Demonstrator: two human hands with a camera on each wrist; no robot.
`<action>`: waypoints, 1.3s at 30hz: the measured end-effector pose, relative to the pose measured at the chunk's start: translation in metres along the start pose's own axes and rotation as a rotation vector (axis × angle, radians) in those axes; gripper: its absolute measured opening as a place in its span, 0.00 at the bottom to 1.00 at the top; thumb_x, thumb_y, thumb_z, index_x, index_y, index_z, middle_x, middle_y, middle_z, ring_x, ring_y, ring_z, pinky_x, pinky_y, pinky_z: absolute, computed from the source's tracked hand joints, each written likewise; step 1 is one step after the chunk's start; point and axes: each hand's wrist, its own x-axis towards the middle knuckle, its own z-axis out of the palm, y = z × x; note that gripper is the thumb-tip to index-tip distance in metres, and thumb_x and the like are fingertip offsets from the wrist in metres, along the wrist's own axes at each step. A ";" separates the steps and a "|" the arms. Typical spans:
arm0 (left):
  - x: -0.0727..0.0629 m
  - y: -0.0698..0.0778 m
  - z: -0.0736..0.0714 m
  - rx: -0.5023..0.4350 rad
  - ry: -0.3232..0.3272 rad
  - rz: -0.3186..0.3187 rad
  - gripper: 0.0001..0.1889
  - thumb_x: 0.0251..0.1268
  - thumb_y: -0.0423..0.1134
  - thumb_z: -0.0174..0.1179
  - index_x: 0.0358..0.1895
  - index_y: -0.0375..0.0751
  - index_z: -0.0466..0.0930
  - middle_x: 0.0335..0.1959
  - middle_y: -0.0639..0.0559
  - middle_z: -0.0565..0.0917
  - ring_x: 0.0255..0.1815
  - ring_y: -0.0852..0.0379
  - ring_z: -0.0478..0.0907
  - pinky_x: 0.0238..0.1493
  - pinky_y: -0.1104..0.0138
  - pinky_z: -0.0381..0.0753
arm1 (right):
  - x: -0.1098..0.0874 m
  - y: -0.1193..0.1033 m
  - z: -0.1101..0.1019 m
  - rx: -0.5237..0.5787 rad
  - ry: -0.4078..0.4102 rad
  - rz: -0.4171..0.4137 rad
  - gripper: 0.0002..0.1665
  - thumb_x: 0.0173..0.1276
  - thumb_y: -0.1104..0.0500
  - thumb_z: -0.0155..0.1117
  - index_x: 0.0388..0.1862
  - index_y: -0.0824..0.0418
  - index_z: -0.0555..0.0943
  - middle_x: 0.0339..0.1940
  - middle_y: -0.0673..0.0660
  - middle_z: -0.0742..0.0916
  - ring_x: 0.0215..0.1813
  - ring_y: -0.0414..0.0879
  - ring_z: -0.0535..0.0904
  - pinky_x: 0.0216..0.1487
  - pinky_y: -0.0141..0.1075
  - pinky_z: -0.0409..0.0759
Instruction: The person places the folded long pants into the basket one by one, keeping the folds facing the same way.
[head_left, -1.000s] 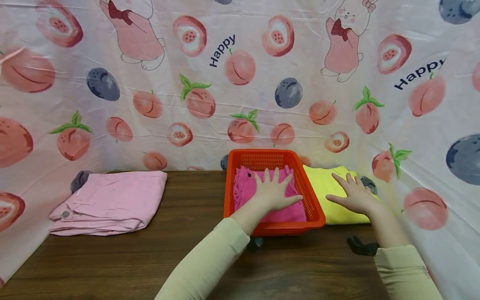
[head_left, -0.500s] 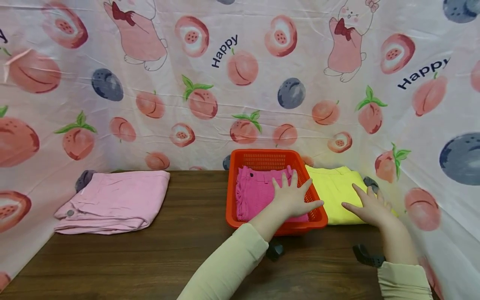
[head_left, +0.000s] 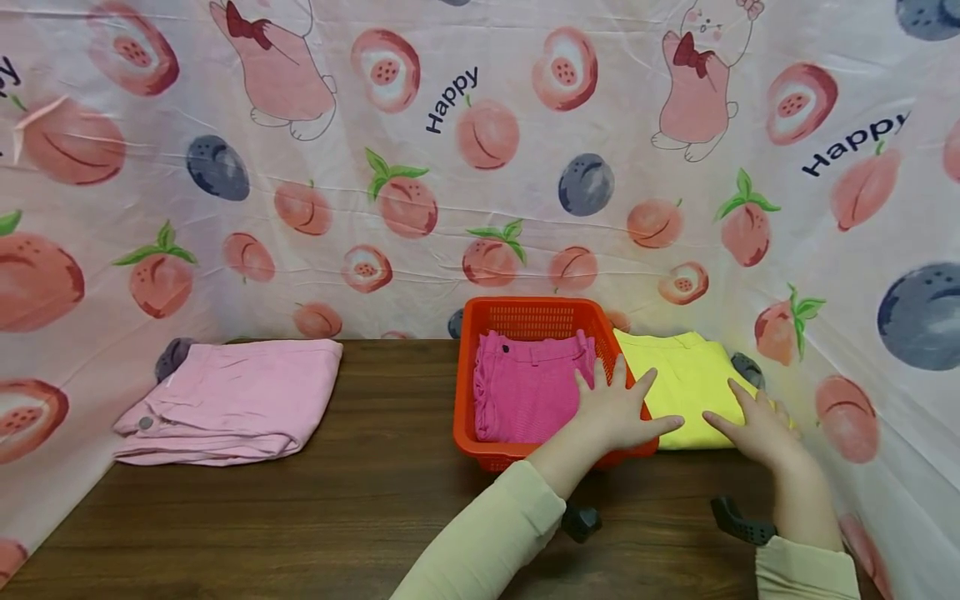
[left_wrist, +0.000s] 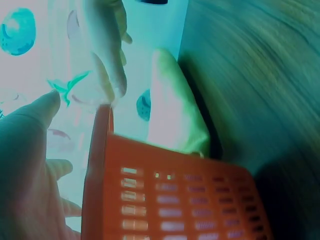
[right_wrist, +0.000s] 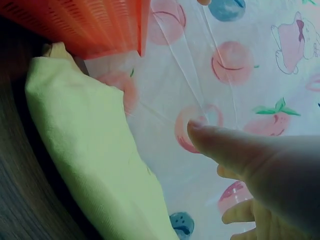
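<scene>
Fingers spread, my left hand (head_left: pixel 617 415) hovers over the front right corner of an orange-red plastic basket (head_left: pixel 467 383); the left wrist view shows that hand (left_wrist: pixel 30 160) beside the basket's rim (left_wrist: pixel 97 160). Folded magenta pants (head_left: pixel 525 392) lie inside the basket. To its right is a folded yellow garment (head_left: pixel 675 383) on the table. My right hand (head_left: pixel 767 429) is over this garment's right side, fingers apart. In the right wrist view, a gap shows between the right thumb (right_wrist: pixel 220 142) and the yellow cloth (right_wrist: pixel 95 145). Neither hand holds anything.
Folded light pink pants (head_left: pixel 240 400) with a metal button lie on the left of the brown wooden table (head_left: pixel 262 525). A fruit-printed sheet (head_left: pixel 435 283) encloses the back and both sides. Dark wrist devices (head_left: pixel 581 522) sit below the hands.
My left hand has moved right, from above the magenta pants to the basket's front right corner. My right hand has shifted right and slightly nearer. The garments and basket stay in place.
</scene>
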 end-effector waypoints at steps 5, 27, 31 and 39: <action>0.001 0.012 0.003 -0.020 0.013 0.025 0.40 0.57 0.78 0.37 0.75 0.73 0.48 0.76 0.51 0.51 0.75 0.42 0.44 0.67 0.41 0.44 | 0.000 0.009 -0.002 0.009 0.020 -0.026 0.52 0.70 0.36 0.51 0.73 0.74 0.48 0.64 0.87 0.55 0.60 0.86 0.48 0.51 0.77 0.49; 0.011 0.062 0.003 -0.345 0.099 0.046 0.39 0.61 0.69 0.50 0.75 0.65 0.52 0.70 0.52 0.62 0.65 0.49 0.63 0.57 0.60 0.71 | -0.001 0.047 -0.010 0.136 -0.022 0.073 0.53 0.74 0.39 0.45 0.70 0.82 0.39 0.65 0.87 0.53 0.63 0.82 0.50 0.58 0.70 0.52; 0.012 0.068 0.006 -0.509 0.046 -0.026 0.40 0.62 0.63 0.56 0.75 0.62 0.52 0.66 0.51 0.67 0.63 0.49 0.67 0.54 0.58 0.73 | -0.001 0.053 -0.008 0.143 -0.013 0.102 0.52 0.74 0.41 0.45 0.69 0.82 0.40 0.64 0.87 0.53 0.63 0.81 0.50 0.59 0.69 0.52; 0.013 0.078 0.017 -0.670 -0.032 -0.156 0.40 0.60 0.59 0.60 0.74 0.61 0.53 0.60 0.53 0.74 0.59 0.53 0.71 0.55 0.59 0.73 | -0.002 0.061 -0.004 0.170 -0.029 0.205 0.53 0.74 0.39 0.42 0.68 0.84 0.39 0.65 0.87 0.51 0.65 0.80 0.47 0.62 0.67 0.50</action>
